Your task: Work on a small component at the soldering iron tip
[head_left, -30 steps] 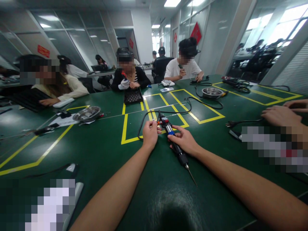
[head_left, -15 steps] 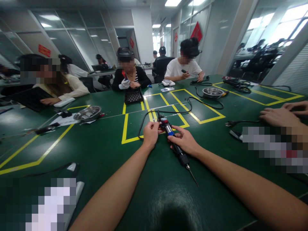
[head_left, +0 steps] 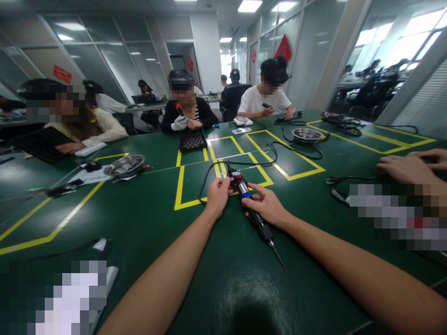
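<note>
An electric screwdriver (head_left: 257,217) with a black body, a blue band and a silver collar lies slanting over the green table (head_left: 157,260), its long thin bit pointing back toward me. My right hand (head_left: 267,204) is closed round its middle, thumb near the blue band. At its far end, by a small red and metal part, my left hand (head_left: 219,193) is closed in a pinch; its fingertips are partly hidden. From that end a black cord (head_left: 203,179) curves left, then away across the table.
Yellow tape (head_left: 179,188) outlines areas on the table. Metal bowls (head_left: 307,135) stand at left and far right, and a black tray (head_left: 193,140) with small parts sits ahead. A neighbour's hands (head_left: 407,165) rest at the right edge, near a plug (head_left: 333,180). Other people sit across the table.
The whole view has shifted very slightly. Both hands keep their places on the screwdriver.
</note>
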Demonstrator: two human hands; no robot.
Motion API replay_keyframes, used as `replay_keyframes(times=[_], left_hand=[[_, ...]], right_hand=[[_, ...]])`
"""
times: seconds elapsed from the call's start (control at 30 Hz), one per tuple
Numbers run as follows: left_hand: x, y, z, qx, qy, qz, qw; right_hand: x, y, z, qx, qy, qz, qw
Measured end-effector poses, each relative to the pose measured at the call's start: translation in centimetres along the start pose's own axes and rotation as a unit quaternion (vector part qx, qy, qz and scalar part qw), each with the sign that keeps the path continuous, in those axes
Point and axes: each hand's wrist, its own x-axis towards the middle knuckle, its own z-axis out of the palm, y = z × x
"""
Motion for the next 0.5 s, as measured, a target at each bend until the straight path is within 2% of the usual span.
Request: replay_keyframes(times=[0.17,0.33,0.5], left_hand=[[-0.1,0.5,0.2,-0.052,-0.012,-0.031,0.998],[-0.3,1.1,0.2,-0.115,-0.096,-0.046,0.988],[-0.9,1.5,0.6,-0.180,-0.147,-0.075,0.970]], right_hand=[[-0.1,-0.1,0.0,0.003,-0.003,0.002,1.000],[-0.3,-0.4,-0.2,0.025,-0.021,0.008,0.999],[-0.2,-0.5,-0.5,0.060,-0.032,0.009,0.998]])
